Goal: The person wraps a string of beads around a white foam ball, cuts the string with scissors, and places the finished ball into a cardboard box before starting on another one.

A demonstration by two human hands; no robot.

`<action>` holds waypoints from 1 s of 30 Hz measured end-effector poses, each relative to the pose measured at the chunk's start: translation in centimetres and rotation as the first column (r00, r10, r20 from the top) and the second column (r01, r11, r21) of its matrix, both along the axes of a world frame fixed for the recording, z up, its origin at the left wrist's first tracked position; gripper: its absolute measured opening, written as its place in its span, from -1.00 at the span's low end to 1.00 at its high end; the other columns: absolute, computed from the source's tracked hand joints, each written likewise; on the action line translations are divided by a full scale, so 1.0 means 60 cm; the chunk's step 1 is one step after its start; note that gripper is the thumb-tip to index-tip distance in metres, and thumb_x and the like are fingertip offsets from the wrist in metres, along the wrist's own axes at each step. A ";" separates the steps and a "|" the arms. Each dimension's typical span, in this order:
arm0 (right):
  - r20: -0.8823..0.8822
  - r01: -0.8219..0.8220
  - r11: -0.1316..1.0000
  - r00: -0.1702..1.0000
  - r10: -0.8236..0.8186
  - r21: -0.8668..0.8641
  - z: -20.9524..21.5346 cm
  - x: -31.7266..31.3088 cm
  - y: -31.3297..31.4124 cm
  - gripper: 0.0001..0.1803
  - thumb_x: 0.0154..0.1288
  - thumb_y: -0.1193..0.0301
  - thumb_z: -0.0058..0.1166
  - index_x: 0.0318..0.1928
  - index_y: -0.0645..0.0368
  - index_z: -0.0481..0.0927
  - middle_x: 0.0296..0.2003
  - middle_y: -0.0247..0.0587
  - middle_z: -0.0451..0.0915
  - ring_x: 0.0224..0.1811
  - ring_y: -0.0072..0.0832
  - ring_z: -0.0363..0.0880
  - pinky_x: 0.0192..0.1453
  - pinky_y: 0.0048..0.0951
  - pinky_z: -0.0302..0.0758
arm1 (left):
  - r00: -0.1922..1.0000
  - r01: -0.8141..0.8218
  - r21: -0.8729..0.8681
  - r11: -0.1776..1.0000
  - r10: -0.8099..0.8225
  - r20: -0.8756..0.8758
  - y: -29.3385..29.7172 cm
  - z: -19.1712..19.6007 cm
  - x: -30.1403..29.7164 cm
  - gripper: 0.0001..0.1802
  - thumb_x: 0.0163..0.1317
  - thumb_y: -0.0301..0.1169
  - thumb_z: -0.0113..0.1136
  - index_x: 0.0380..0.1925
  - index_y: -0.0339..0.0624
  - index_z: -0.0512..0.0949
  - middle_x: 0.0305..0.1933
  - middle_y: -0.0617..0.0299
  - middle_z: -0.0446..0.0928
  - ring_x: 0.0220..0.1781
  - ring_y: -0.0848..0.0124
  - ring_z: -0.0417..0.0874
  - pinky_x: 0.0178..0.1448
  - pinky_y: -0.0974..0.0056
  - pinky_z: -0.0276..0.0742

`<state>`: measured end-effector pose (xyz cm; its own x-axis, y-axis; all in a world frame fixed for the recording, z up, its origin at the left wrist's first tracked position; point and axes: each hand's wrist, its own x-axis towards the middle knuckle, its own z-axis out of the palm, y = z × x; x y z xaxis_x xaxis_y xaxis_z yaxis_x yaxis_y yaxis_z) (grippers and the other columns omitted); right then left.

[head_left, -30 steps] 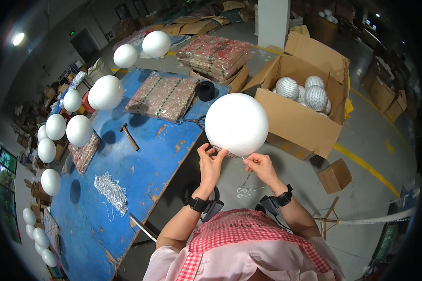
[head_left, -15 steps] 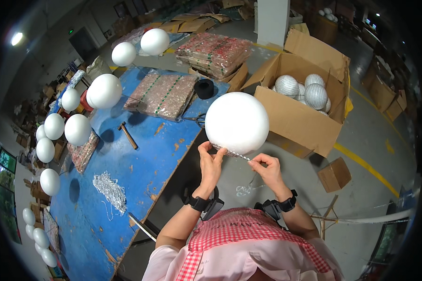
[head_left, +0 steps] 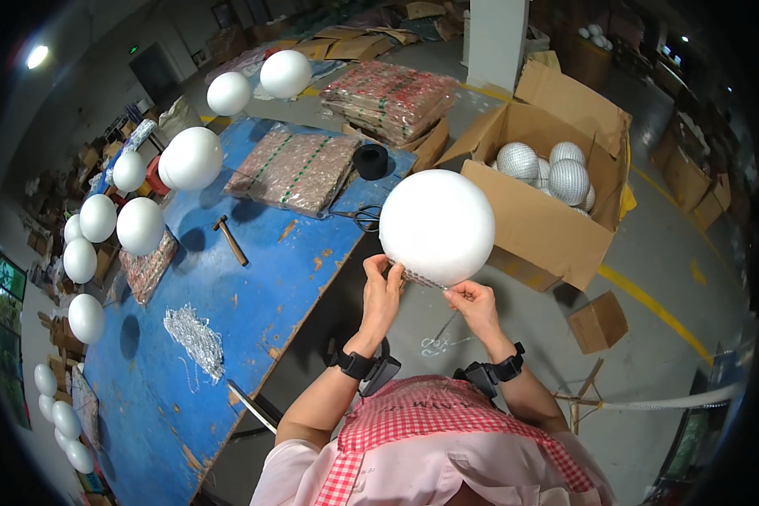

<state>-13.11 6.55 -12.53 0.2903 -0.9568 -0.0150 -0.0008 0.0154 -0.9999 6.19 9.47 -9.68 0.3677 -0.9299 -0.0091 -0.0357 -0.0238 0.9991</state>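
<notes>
A large smooth white ball (head_left: pixel 437 221) is in front of me, beyond the table's right edge, with a silvery bead string (head_left: pixel 422 279) along its lower side. My left hand (head_left: pixel 381 293) is closed at the ball's lower left, thumb and fingers pinching the bead string against the surface. At the lower right, my right hand (head_left: pixel 476 307) pinches the same string between thumb and fingertips, close to the ball. Loose silvery string (head_left: pixel 437 344) dangles below the right hand. What supports the ball is hidden.
The worn blue table (head_left: pixel 253 299) on the left bears a hammer (head_left: pixel 230 241), scissors (head_left: pixel 364 218), black tape roll (head_left: pixel 371 161), bead-string pile (head_left: pixel 196 339) and wrapped bundle (head_left: pixel 293 169). Several white balls (head_left: pixel 140 226) stand along its far side. An open carton (head_left: pixel 535 215) holds silvery bead-covered balls (head_left: pixel 568 181).
The ball sits slightly farther right in view. My right hand's fingertips have come closer to its underside, and the string between my hands lies nearer the surface. Both hands keep their pinch.
</notes>
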 end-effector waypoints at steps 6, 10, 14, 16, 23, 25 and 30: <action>-0.018 0.012 1.000 1.000 -0.012 0.010 0.010 -0.002 0.011 -0.87 0.19 0.48 0.18 -0.41 0.32 0.58 -0.57 -0.40 0.55 -0.53 -0.72 0.46 -0.43 -0.66 0.41 | 0.970 0.029 -0.019 0.999 -0.024 0.242 0.011 0.026 -0.014 -0.27 0.04 -0.32 0.38 0.07 -0.40 0.17 0.07 -0.12 0.40 -0.27 0.37 0.58 -0.15 0.29 0.52; -0.061 -0.018 1.000 0.998 0.018 0.004 0.009 -0.009 0.028 -0.87 0.18 0.48 0.17 -0.41 0.32 0.58 -0.58 -0.39 0.55 -0.53 -0.72 0.47 -0.42 -0.66 0.41 | 0.967 -0.024 -0.013 1.000 0.026 0.252 0.009 0.023 -0.009 -0.29 0.02 -0.32 0.39 0.05 -0.41 0.20 0.07 -0.12 0.40 -0.27 0.35 0.58 -0.15 0.28 0.52; -0.054 -0.060 0.998 0.997 0.058 -0.028 0.017 -0.017 0.045 -0.86 0.18 0.48 0.17 -0.40 0.34 0.60 -0.58 -0.38 0.56 -0.52 -0.70 0.49 -0.41 -0.65 0.42 | 0.970 -0.048 -0.029 0.998 0.053 0.238 0.010 0.015 -0.006 -0.31 0.03 -0.31 0.38 0.05 -0.42 0.22 0.07 -0.10 0.41 -0.27 0.37 0.58 -0.17 0.31 0.53; -0.074 -0.061 0.997 0.996 0.059 -0.035 0.022 -0.018 0.046 -0.87 0.18 0.49 0.16 -0.38 0.35 0.60 -0.58 -0.37 0.56 -0.52 -0.70 0.50 -0.41 -0.65 0.43 | 0.979 -0.053 -0.031 0.998 0.059 0.194 0.006 0.003 0.001 -0.29 0.01 -0.28 0.39 0.04 -0.41 0.23 0.04 -0.10 0.42 -0.29 0.37 0.58 -0.17 0.30 0.52; -0.045 0.011 1.000 0.999 -0.012 -0.013 -0.017 -0.027 0.021 -0.88 0.16 0.51 0.17 -0.34 0.35 0.61 -0.57 -0.35 0.57 -0.52 -0.68 0.54 -0.38 -0.63 0.48 | 1.000 -0.018 0.026 0.999 0.019 -0.019 -0.001 -0.018 0.012 -0.28 0.06 -0.23 0.36 0.09 -0.39 0.23 0.04 -0.08 0.45 -0.24 0.41 0.59 -0.16 0.35 0.53; -0.079 0.010 0.999 0.997 -0.012 -0.031 -0.027 -0.028 0.017 -0.88 0.19 0.50 0.13 -0.35 0.35 0.61 -0.57 -0.34 0.58 -0.51 -0.67 0.54 -0.39 -0.63 0.47 | 0.995 -0.031 0.038 0.999 0.034 -0.098 0.004 -0.015 0.008 -0.32 0.11 -0.24 0.31 0.11 -0.36 0.22 0.04 -0.06 0.45 -0.23 0.42 0.58 -0.16 0.36 0.53; -0.515 -0.042 0.984 0.856 -0.054 -0.173 -0.039 -0.047 0.010 -0.81 0.29 0.45 0.00 -0.36 0.33 0.59 -0.58 -0.32 0.58 -0.53 -0.63 0.54 -0.42 -0.60 0.46 | 0.978 0.031 0.001 1.000 -0.031 -0.207 0.012 0.013 0.005 -0.45 0.32 -0.25 0.06 0.19 -0.31 0.17 -0.03 0.09 0.47 -0.19 0.44 0.55 -0.11 0.35 0.51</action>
<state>-15.90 7.13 -14.85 0.2812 -0.9596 0.0038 -0.5172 -0.1549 -0.8417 6.47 10.20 -8.91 0.3285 -0.9406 -0.0859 0.1709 -0.0303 0.9848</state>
